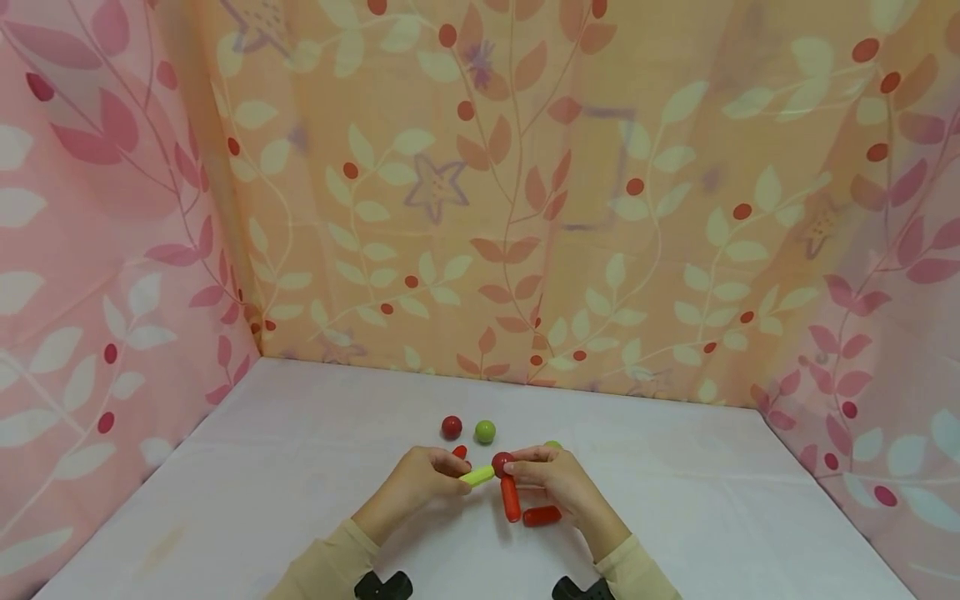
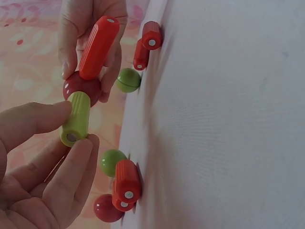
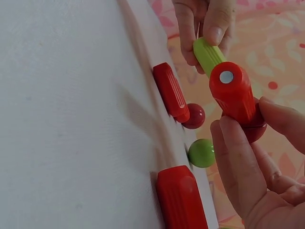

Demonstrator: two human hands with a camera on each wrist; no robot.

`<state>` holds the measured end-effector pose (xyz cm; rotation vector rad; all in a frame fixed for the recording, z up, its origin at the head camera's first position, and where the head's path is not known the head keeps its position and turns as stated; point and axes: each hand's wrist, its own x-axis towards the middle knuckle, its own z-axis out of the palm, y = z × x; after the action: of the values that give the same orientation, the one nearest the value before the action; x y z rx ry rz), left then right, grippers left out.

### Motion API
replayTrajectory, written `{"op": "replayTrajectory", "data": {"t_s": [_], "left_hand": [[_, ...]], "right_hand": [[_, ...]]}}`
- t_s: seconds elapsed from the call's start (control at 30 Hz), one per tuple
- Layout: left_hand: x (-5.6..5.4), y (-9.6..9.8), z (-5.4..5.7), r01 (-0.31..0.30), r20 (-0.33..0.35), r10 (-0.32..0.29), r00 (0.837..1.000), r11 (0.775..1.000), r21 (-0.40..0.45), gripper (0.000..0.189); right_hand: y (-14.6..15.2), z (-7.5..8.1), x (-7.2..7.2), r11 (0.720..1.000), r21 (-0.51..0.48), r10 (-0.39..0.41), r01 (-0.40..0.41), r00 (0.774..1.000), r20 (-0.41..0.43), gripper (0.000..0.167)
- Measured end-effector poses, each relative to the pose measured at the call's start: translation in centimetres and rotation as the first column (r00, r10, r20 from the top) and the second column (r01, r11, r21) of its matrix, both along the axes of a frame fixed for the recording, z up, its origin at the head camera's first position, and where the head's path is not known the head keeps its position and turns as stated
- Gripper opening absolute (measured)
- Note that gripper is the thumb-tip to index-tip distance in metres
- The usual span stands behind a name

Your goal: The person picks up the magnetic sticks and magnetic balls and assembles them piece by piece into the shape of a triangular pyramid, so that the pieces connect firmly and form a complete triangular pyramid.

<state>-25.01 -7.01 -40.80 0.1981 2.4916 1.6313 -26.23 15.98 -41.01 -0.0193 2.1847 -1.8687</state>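
My left hand pinches a yellow-green rod between thumb and fingers. That rod's far end meets a dark red ball, which my right hand pinches with its fingertips. A red rod is also joined to this ball and juts toward the person, angled away from the yellow-green one. In the left wrist view the ridged yellow-green rod shows a round metal disc at its near end. The red rod has a pale disc at its free end. The joined pieces are held above the table.
On the white table a red ball and a green ball lie beyond the hands. Another green ball is partly hidden behind the right hand. Red rods lie near the left hand, and another red rod near the right.
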Motion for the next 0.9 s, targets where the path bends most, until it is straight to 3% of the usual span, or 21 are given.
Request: {"op": "replayTrajectory", "data": {"t_s": [0.33, 0.53, 0.9], "left_hand": [[-0.31, -0.17, -0.14, -0.015, 0.019, 0.015, 1.0, 1.0, -0.011, 0.018], [-0.31, -0.32, 0.12, -0.009, 0.007, 0.008, 1.0, 1.0, 0.001, 0.019], [-0.09, -0.52, -0.06, 0.014, -0.003, -0.014, 1.0, 0.997, 0.075, 0.022]], "right_hand": [[0.3, 0.11, -0.06, 0.998, -0.021, 0.064, -0.063, 0.998, 0.02, 0.037], [0.31, 0.13, -0.14, 0.997, -0.021, 0.078, -0.078, 0.997, 0.018, 0.045], [0.26, 0.13, -0.13, 0.996, -0.03, 0.08, -0.08, 0.997, 0.022, 0.04]]}}
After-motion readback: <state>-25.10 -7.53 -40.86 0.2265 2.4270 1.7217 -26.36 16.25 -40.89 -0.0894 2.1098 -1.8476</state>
